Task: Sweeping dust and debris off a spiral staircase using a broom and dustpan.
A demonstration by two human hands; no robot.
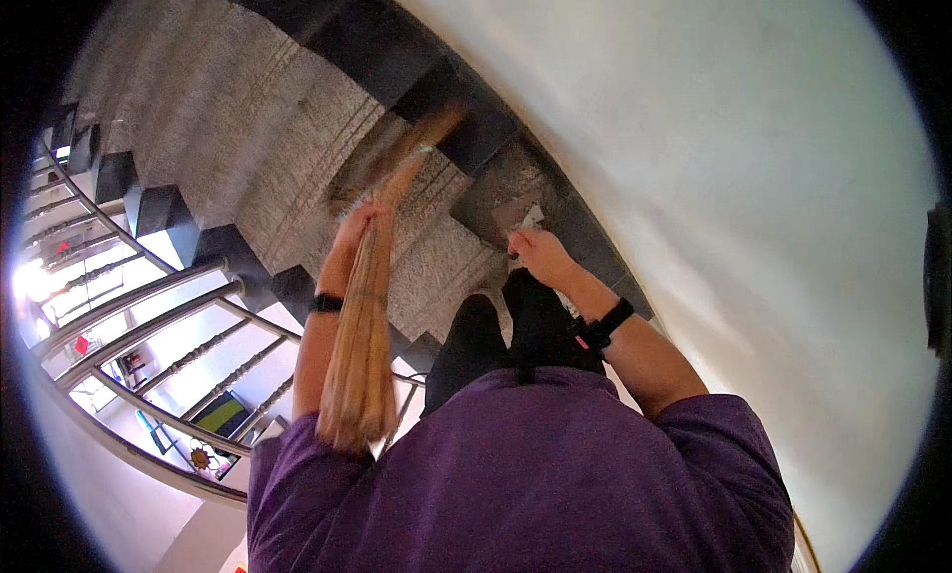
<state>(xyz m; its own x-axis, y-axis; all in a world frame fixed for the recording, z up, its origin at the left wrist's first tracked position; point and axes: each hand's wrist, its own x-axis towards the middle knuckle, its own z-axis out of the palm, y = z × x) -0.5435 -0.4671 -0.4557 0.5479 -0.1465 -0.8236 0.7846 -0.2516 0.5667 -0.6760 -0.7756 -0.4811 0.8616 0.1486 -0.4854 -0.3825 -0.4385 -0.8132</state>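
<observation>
My left hand grips a straw-coloured broom around its middle. The wider, bristle-like end fans back toward my left sleeve, and the far end is blurred over the stair treads. Close to that far end runs a thin whitish strip, too smeared to name. On the other side, my right hand is closed around a small crumpled white piece, paper or cloth; I cannot tell which. It is held above a dark, dusty-looking patch of step near the wall side.
Speckled grey stair treads with black borders curve up and left. A metal stair railing runs along the left, with a bright room below. A pale curved wall rises on the right. My dark-clad legs stand on the stairs.
</observation>
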